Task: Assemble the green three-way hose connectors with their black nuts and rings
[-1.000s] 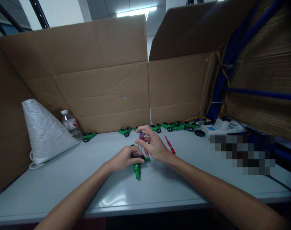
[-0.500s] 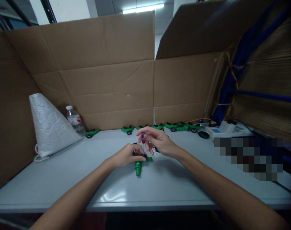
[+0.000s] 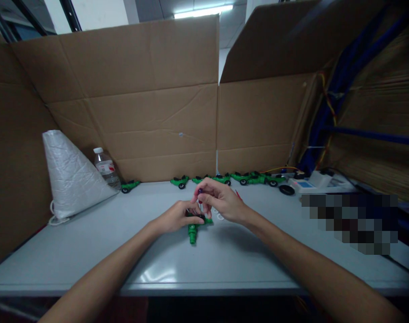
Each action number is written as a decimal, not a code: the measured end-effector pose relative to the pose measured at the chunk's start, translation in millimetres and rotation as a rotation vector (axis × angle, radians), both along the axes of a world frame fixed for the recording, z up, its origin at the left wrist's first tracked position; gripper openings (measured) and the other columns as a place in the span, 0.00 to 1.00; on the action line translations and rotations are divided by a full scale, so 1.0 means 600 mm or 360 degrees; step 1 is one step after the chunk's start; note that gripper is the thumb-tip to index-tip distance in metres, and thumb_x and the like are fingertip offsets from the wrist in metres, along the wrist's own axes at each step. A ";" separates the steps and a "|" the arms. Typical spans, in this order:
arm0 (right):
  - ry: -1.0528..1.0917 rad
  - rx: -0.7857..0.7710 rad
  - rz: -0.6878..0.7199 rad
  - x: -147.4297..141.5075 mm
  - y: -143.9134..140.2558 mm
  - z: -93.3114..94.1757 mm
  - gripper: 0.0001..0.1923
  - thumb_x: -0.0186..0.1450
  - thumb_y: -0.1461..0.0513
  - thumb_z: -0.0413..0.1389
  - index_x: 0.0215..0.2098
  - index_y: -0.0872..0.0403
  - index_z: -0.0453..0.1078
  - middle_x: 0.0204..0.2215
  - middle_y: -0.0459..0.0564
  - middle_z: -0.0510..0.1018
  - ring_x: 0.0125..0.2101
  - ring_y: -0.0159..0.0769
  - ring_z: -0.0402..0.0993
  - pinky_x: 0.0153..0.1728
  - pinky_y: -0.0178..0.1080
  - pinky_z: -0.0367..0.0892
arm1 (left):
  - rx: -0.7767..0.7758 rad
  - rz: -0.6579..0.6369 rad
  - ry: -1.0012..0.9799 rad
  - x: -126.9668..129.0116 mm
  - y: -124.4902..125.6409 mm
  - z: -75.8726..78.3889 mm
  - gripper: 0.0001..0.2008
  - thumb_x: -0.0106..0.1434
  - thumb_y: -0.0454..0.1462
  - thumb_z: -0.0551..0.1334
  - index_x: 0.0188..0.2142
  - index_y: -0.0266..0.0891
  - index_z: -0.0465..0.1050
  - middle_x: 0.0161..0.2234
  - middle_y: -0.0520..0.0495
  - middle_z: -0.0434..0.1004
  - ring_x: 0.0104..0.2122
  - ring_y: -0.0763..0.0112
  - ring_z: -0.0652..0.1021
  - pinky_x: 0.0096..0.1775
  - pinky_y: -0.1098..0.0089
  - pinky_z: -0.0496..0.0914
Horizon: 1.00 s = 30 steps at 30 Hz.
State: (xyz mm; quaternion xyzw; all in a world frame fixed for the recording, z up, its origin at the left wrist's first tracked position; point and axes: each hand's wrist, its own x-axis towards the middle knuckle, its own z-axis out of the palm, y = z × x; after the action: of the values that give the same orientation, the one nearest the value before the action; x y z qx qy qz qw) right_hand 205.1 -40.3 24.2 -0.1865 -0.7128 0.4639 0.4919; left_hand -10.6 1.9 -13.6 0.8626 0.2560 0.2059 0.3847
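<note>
Through the head camera I had the left hand (image 3: 178, 216) clamped over the green toy part (image 3: 192, 234), thumb along its near side and fingers curled over its far side, pinning it to the table (image 3: 90, 255). The right hand (image 3: 221, 197) pinched what looked like a small screwdriver (image 3: 200, 192) between thumb and fingers, just above the left fingertips. I could not tell whether the two hands touched.

I judged the left grip was low and flat to stop the part twisting, and the driver was upright so its shaft would push straight down. Its tip was hidden from me. Some white rings (image 3: 219, 216) lay just beneath the right hand, within easy reach, I supposed. A red tool (image 3: 238, 195) showed partly behind that hand, perhaps laid aside to leave the working spot free.

The part lay directly under the left hand, its ribbed, stepped end pointing back toward me and a shorter green end poking out to the right. It was bright green with black pieces on top, though the fingers covered much of its middle. Beyond both hands, similar green vehicles (image 3: 180, 182) stood along the cardboard (image 3: 150, 116).
</note>
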 end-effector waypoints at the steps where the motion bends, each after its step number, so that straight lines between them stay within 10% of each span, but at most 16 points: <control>1: 0.0034 -0.0021 -0.0008 -0.001 0.004 -0.003 0.13 0.71 0.52 0.61 0.44 0.52 0.69 0.33 0.45 0.79 0.20 0.28 0.73 0.19 0.31 0.73 | -0.0021 0.0013 -0.0001 0.000 0.000 -0.001 0.22 0.65 0.53 0.69 0.39 0.34 0.79 0.36 0.43 0.80 0.36 0.66 0.79 0.39 0.70 0.70; 30: -0.0017 0.0136 -0.1016 -0.040 -0.010 -0.023 0.22 0.66 0.48 0.65 0.31 0.49 0.57 0.20 0.36 0.66 0.16 0.28 0.65 0.16 0.30 0.59 | 0.0154 0.0154 0.0101 0.013 -0.017 -0.003 0.19 0.67 0.50 0.67 0.39 0.35 0.72 0.30 0.51 0.69 0.29 0.73 0.68 0.33 0.73 0.62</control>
State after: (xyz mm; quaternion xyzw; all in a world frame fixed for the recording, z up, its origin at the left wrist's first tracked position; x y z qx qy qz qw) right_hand 180.8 -46.6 10.5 -0.3823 -0.6398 0.2550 0.6161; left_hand -3.1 -8.0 -15.4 0.8729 0.2992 0.2091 0.3239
